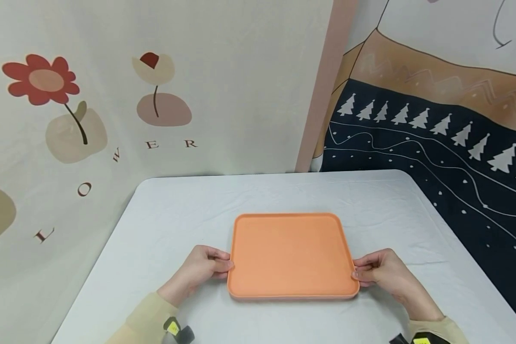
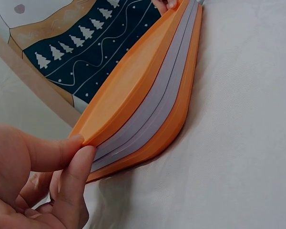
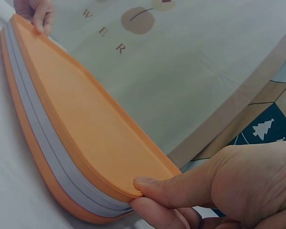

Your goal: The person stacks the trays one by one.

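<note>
A stack of rounded rectangular trays sits on the white-covered table, with an orange tray (image 1: 290, 255) on top. Edge-on in the left wrist view, two greyish-lilac trays (image 2: 155, 102) lie between it and another orange tray (image 2: 193, 81) at the bottom. My left hand (image 1: 202, 267) pinches the top tray's left edge, thumb on the rim and index finger against its side. At the opposite edge my right hand (image 1: 380, 272) grips the same tray between thumb (image 3: 169, 188) and fingers. The top tray's inner surface is bare.
The white table (image 1: 206, 205) extends around the stack on all sides. Behind it hangs a pale cloth (image 1: 249, 86) printed with flowers and letters. A dark cloth (image 1: 413, 148) with white trees covers the right side.
</note>
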The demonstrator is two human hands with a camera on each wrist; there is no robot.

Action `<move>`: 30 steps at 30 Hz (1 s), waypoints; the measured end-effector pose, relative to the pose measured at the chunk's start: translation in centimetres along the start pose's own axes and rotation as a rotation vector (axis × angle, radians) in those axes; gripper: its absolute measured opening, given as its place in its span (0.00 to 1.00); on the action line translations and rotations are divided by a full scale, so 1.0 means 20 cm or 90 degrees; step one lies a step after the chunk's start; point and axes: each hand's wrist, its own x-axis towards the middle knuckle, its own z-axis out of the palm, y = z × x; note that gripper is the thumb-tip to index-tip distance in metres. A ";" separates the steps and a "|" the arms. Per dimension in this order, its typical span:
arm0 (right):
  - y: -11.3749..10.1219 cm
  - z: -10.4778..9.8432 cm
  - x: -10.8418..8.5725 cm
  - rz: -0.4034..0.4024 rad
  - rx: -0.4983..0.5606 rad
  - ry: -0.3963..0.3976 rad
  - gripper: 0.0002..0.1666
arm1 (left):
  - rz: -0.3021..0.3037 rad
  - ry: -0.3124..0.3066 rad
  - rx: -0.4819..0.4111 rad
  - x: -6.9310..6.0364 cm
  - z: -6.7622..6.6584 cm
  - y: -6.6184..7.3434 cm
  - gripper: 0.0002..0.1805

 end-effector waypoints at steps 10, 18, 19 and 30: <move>0.00 0.00 -0.02 -0.002 0.004 0.000 0.19 | 0.007 -0.002 -0.005 0.00 0.00 -0.01 0.14; -0.02 0.01 -0.03 0.012 -0.021 0.018 0.19 | 0.015 -0.007 -0.005 -0.01 0.01 0.01 0.14; -0.02 0.01 -0.03 0.012 -0.024 0.019 0.19 | 0.018 -0.008 -0.005 -0.02 0.01 0.01 0.14; -0.03 0.02 -0.02 -0.002 -0.036 0.055 0.24 | 0.077 0.003 0.080 -0.02 -0.02 0.04 0.14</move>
